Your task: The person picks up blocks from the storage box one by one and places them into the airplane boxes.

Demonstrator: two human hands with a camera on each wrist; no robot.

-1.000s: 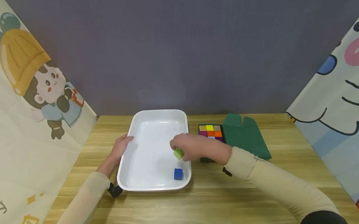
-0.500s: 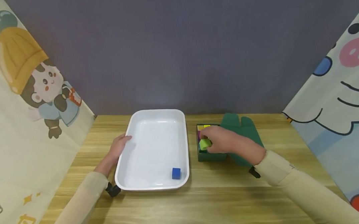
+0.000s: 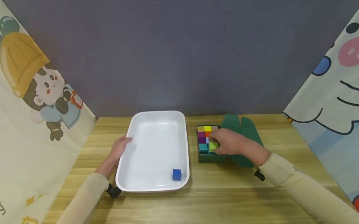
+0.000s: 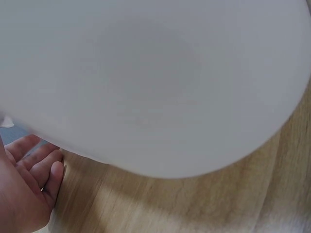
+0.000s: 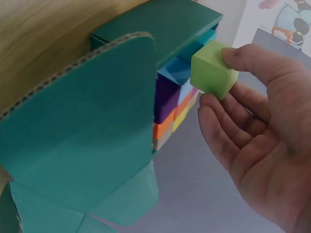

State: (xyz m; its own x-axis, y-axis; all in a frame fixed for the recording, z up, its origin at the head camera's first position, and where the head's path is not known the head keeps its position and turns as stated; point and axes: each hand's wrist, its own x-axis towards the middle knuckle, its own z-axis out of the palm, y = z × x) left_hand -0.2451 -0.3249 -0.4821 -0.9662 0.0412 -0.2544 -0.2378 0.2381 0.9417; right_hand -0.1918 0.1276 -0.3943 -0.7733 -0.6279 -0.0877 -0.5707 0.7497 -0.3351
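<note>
A light green cube (image 5: 214, 70) is pinched between the thumb and fingers of my right hand (image 3: 230, 141), just above the front part of a green cardboard box (image 3: 212, 158). Inside that box sit coloured cubes, among them a teal cube (image 3: 203, 147), a yellow cube (image 3: 207, 128) and a purple cube (image 5: 165, 99). My left hand (image 3: 119, 148) grips the left rim of a white tray (image 3: 154, 147), its thumb over the edge. The left wrist view has the curled fingers (image 4: 41, 167) at the tray's side. One blue cube (image 3: 176, 174) lies in the tray's front right corner.
The box's lid (image 3: 251, 130) lies folded open to the right, partly behind my right forearm. A grey wall panel (image 3: 182, 52) closes off the back of the wooden table (image 3: 217, 204). Printed cloths (image 3: 12, 144) hang on both sides.
My right hand has carried the light green cube from over the tray rightward to over the box. The left hand keeps its grip on the tray, and the blue cube stays in its corner.
</note>
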